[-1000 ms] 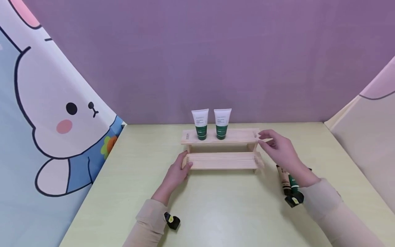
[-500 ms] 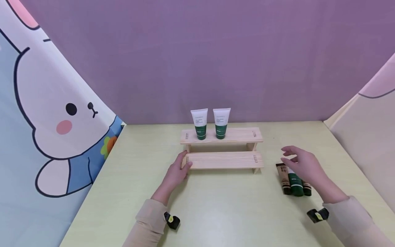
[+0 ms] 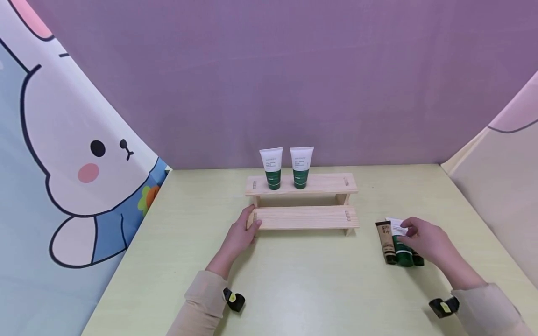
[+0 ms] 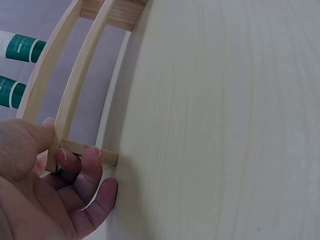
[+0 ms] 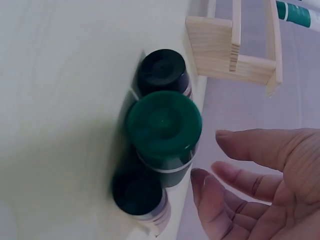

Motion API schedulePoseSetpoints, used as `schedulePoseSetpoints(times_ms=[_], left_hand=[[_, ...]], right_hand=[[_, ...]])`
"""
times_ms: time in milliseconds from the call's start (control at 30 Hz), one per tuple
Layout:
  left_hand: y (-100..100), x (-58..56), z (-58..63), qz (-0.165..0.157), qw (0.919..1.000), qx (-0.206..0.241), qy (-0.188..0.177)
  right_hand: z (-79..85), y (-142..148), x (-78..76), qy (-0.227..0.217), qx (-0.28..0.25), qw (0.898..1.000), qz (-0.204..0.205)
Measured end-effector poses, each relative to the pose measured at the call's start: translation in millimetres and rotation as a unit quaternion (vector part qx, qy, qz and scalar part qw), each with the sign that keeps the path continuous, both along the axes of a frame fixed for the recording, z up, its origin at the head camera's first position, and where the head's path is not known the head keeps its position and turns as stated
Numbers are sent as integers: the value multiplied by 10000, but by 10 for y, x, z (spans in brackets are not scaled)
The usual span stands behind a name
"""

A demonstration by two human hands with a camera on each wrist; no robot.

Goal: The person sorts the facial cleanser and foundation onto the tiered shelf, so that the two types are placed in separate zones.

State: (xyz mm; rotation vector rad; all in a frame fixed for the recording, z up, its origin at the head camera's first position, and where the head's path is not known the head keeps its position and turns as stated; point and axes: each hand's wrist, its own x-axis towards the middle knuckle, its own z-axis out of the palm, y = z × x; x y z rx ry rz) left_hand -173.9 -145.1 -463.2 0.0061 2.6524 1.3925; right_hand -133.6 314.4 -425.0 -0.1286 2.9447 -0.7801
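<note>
My left hand (image 3: 240, 231) grips the left end of a two-tier wooden shelf (image 3: 307, 218), thumb on the lower board and fingers curled at its end. In the left wrist view, fingers (image 4: 92, 170) sit around the board and its leg. Two white-and-green squeeze tubes, a left one (image 3: 272, 169) and a right one (image 3: 300, 168), stand on caps on the upper board. My right hand (image 3: 430, 240) hovers over a lying white-and-green tube (image 3: 404, 251), thumb and fingers parted. In the right wrist view, a gap shows between the thumb and the green cap (image 5: 164, 125).
A brown tube (image 3: 386, 241) with a black cap lies left of the green one. Another dark-capped tube (image 3: 418, 259) lies on its right, partly hidden by the hand. The pale tabletop (image 3: 302, 284) ends at a purple backdrop (image 3: 357, 93).
My right hand has left the shelf's right end, moved right and come down over the lying tubes. The left hand stays at the shelf.
</note>
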Motion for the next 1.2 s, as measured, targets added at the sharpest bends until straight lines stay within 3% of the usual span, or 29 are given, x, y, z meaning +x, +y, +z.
schedulePoseSetpoints(times_ms=[300, 500, 833, 1200], left_hand=[[6, -5, -1, -12, 10000, 1, 11], [6, -5, -1, 10, 10000, 27, -19], [-4, -7, -8, 7, 10000, 25, -28], [-10, -18, -47, 20, 10000, 72, 4]], right_hand=[[-57, 44, 44, -852, -329, 9955, -251], [-35, -11, 37, -1035, -332, 9932, -420], [-21, -115, -27, -1203, 335, 9915, -357], [-52, -122, -23, -1461, 47, 9886, -355]])
